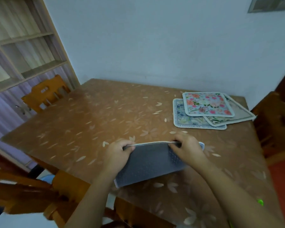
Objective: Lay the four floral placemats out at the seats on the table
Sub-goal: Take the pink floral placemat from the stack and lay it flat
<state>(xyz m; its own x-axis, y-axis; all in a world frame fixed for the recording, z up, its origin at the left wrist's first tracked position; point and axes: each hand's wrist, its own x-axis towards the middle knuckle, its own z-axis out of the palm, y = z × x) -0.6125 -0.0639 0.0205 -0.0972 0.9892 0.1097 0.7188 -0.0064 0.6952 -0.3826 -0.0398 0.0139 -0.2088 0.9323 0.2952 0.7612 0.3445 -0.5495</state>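
I hold one placemat [148, 163] tilted up over the near side of the table, its grey dotted underside facing me. My left hand [118, 153] grips its top edge at the left and my right hand [187, 148] grips the same edge at the right. Three more floral placemats lie overlapped at the far right of the table: a pink-flowered one [206, 103] on top, a blue-bordered one [187, 120] beneath it on the left, and a beige one [237, 115] sticking out to the right.
The table [92, 122] has a brown leaf-patterned cover and stands against a pale wall. Wooden chairs stand at the far left [45, 93], the near left [23, 191] and the right [276, 125]. A shelf unit [23, 46] fills the left background.
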